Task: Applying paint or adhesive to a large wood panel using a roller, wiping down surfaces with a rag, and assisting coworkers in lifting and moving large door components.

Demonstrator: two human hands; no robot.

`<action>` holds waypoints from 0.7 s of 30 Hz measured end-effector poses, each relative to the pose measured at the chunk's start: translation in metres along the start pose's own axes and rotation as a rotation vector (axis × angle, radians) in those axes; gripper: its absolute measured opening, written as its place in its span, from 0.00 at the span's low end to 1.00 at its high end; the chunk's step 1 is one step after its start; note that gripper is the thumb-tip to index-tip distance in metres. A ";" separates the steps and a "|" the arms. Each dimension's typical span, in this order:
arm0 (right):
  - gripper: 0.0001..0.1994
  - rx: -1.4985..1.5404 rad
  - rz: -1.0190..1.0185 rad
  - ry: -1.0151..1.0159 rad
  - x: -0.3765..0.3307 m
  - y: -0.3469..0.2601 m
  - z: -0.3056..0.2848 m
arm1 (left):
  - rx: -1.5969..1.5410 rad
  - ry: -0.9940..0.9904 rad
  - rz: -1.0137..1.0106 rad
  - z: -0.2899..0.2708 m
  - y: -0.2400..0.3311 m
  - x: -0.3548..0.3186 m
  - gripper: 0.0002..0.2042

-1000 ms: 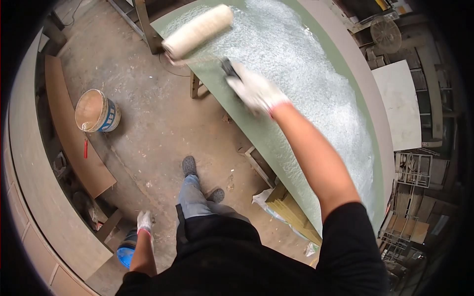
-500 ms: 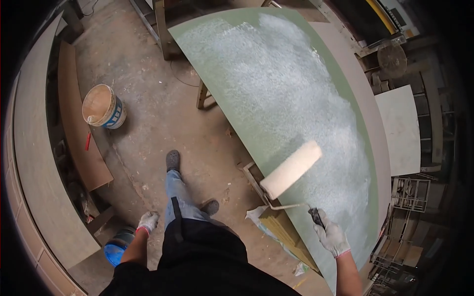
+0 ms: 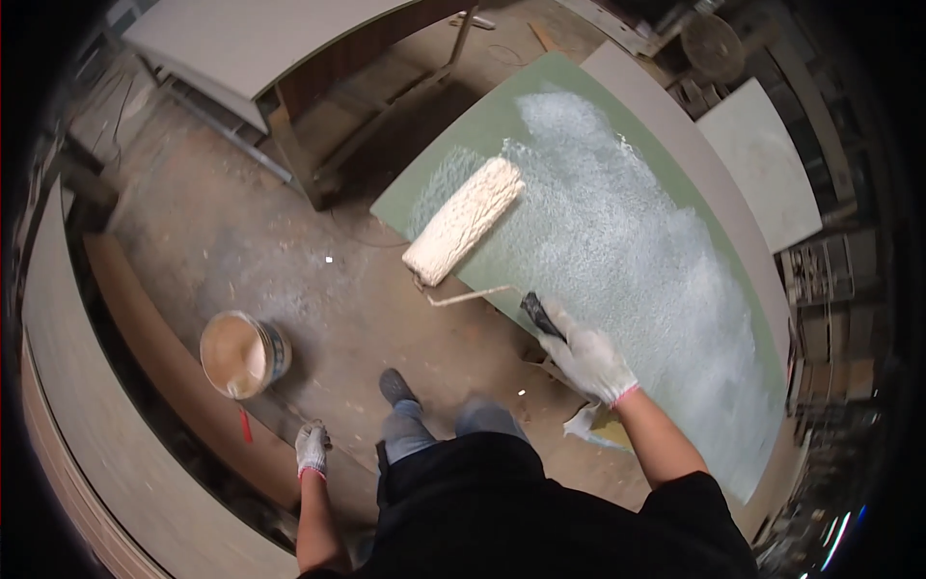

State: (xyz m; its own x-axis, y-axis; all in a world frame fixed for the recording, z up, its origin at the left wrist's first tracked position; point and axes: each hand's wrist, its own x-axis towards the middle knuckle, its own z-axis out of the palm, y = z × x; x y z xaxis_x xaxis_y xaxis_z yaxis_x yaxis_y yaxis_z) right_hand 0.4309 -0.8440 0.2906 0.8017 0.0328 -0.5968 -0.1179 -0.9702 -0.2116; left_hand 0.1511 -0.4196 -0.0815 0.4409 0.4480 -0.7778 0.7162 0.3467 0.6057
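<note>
My right hand [image 3: 585,359], in a white knit glove, grips the black handle of a paint roller [image 3: 465,220]. The roller's fluffy cover is loaded with cream-white paint. It lies over the left edge of a large green board [image 3: 540,89], whose middle carries a wet, streaky whitish coat; whether the cover touches the board I cannot tell. My left hand [image 3: 312,447], also gloved, hangs low on the left with its fingers curled in and nothing visible in them. Not far beyond it stands a round paint bucket [image 3: 280,349] with cream paint inside.
A pale-topped table [image 3: 222,39] stands at the far left. A long board [image 3: 106,425] curves along the left side, with a brown panel [image 3: 135,318] beside it. A red-handled tool [image 3: 245,426] is by the bucket. Another pale panel [image 3: 757,159] and racks line the right.
The roller has moved left and farther away in my right hand, to the board's left edge. My view has shifted, bringing the pale table into sight. My left hand stays low, fingers curled.
</note>
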 end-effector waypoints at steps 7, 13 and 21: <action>0.32 0.224 -0.044 0.231 -0.006 -0.039 0.070 | 0.184 -0.090 0.286 0.057 0.238 0.117 0.15; 0.31 0.408 0.049 0.365 0.035 -0.127 0.075 | 0.291 -0.456 0.375 0.157 0.382 0.176 0.16; 0.27 0.542 0.326 0.484 0.106 -0.224 0.043 | 0.554 -0.501 0.156 0.116 0.493 0.288 0.14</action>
State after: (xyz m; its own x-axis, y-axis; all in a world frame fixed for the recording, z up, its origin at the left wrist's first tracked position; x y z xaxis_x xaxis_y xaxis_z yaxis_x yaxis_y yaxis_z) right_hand 0.5174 -0.6127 0.2415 0.8286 -0.4612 -0.3173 -0.5593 -0.6571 -0.5054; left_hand 0.6938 -0.2150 -0.0262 0.6575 -0.0151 -0.7533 0.7340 -0.2132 0.6449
